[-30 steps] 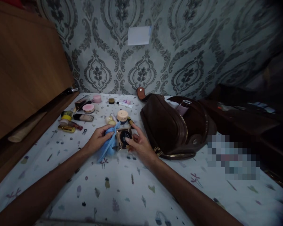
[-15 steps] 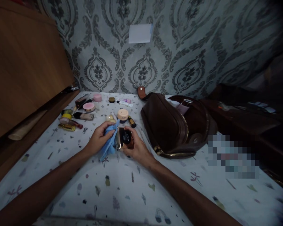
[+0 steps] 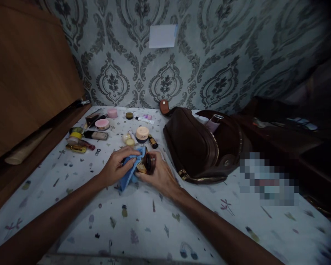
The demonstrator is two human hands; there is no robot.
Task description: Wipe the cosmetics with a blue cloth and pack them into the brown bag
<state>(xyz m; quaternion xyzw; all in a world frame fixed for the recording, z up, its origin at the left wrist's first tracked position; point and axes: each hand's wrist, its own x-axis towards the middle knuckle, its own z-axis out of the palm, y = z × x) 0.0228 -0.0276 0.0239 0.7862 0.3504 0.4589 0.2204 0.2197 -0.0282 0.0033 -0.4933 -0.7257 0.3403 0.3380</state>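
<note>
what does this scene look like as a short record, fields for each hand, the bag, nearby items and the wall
left hand: hand gripping a blue cloth against the case
right hand: hand holding a gold-and-black case, partly hidden
bag: brown bag, unzipped, a pinkish bottle showing in its opening
nearby items: peach-lidded jar, dark bottle beside it
surface: white printed sheet
wall: patterned wallpaper, white rectangle
</note>
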